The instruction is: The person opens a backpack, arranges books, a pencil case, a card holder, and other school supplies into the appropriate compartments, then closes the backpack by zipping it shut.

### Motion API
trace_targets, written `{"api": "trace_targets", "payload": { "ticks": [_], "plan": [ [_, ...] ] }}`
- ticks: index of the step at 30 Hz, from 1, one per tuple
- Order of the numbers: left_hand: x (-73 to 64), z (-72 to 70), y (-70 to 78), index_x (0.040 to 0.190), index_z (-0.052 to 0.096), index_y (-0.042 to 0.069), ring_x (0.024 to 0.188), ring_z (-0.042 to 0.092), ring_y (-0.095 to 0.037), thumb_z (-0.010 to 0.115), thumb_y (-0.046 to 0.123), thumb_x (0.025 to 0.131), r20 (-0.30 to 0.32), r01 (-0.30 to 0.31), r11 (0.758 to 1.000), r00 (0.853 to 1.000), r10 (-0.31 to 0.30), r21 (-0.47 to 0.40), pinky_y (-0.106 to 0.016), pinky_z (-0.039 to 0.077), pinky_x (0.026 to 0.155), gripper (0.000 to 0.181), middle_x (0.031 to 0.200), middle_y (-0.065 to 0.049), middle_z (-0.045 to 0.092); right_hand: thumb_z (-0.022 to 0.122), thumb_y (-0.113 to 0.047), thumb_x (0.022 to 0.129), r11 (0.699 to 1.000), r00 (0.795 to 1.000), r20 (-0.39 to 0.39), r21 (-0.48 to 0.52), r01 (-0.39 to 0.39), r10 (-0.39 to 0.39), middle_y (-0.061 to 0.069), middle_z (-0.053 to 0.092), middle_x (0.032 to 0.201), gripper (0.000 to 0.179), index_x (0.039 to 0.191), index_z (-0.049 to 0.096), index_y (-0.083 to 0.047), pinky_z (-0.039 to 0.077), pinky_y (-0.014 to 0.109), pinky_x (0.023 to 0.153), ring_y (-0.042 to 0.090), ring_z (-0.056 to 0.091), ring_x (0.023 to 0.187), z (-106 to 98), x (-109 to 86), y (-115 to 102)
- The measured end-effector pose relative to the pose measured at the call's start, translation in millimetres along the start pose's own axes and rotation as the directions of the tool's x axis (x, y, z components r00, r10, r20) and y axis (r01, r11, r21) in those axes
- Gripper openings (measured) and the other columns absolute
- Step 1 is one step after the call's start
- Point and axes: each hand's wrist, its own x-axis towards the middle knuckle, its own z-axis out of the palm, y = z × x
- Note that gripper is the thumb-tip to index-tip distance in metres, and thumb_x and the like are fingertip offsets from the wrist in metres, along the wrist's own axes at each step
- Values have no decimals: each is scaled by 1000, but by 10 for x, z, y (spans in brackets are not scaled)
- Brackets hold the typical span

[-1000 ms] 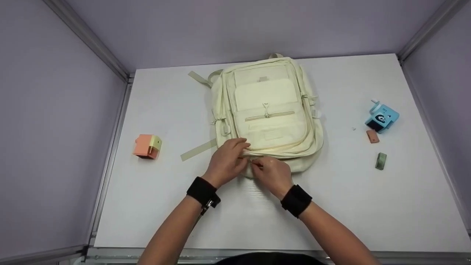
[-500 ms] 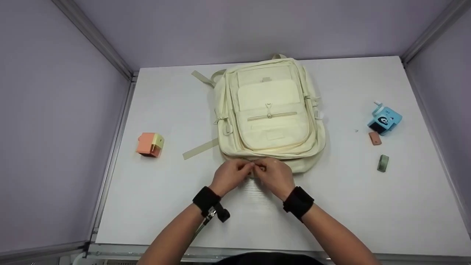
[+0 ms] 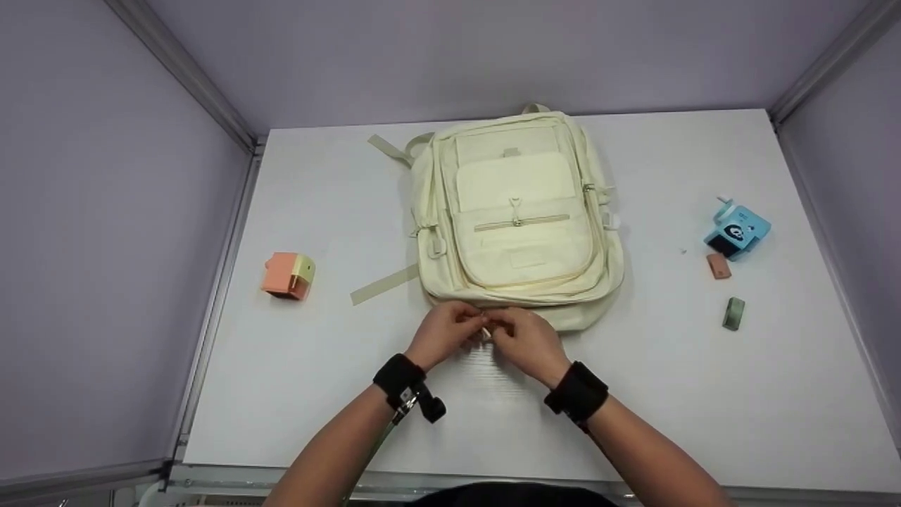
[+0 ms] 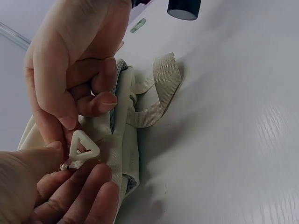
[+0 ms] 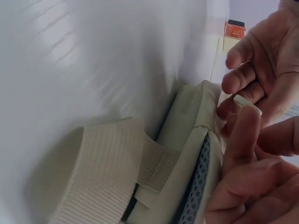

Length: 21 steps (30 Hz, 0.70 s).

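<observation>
A cream backpack [image 3: 517, 211] lies on its back on the white table, its bottom end toward me. Both hands meet at that near end. Between them sticks out a small triangular cream zipper pull [image 4: 85, 148]. My left hand [image 3: 443, 331] pinches its base between thumb and fingers, palm up in the left wrist view. My right hand [image 3: 528, 341] has its curled fingers on the same pull from the other side; the index finger reaches it in the right wrist view. The zipper itself is hidden behind the fingers.
An orange pencil sharpener [image 3: 288, 274] stands at the left. To the right are a blue panda sharpener [image 3: 739, 229], a reddish-brown eraser [image 3: 719, 266], a green eraser [image 3: 733, 313] and a tiny white scrap [image 3: 683, 251]. A loose strap [image 3: 383, 284] lies beside the bag.
The left hand has come down off the backpack's front edge to join the right hand at the zipper pull. Both hands now sit slightly nearer me. The backpack stays in place.
</observation>
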Motion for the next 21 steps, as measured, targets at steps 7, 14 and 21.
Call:
{"api": "trace_targets", "payload": {
  "ticks": [7, 14, 21],
  "plan": [
    [8, 9, -14, 104, 75, 6, 66, 66, -18, 67, 18, 99, -45, 14, 996, 999, -10, 85, -27, 50, 58, 15, 78, 1, 71, 64, -2, 92, 956, 949, -156, -155, 250, -274, -1, 72, 99, 28, 112, 78, -14, 53, 34, 68, 14, 65, 82, 2, -19, -21],
    [4, 39, -14, 99, 75, 9, 64, 58, -8, 64, 18, 94, -122, -4, 974, 992, 33, 228, -27, 47, 62, 15, 77, 6, 67, 67, -8, 92, 813, 800, -275, -428, 395, -533, 7, 65, 117, 35, 127, 71, -12, 45, 49, 87, 32, 58, 107, -86, 102, 91],
    [13, 77, -58, 100, 72, 10, 63, 62, -10, 67, 22, 95, -113, -21, 991, 993, 37, 135, -27, 49, 60, 14, 79, 5, 69, 79, -10, 86, 846, 890, -216, -461, 269, -401, 10, 65, 117, 41, 126, 69, -9, 44, 52, 93, 33, 58, 109, -121, 158, 218]
  ]
}}
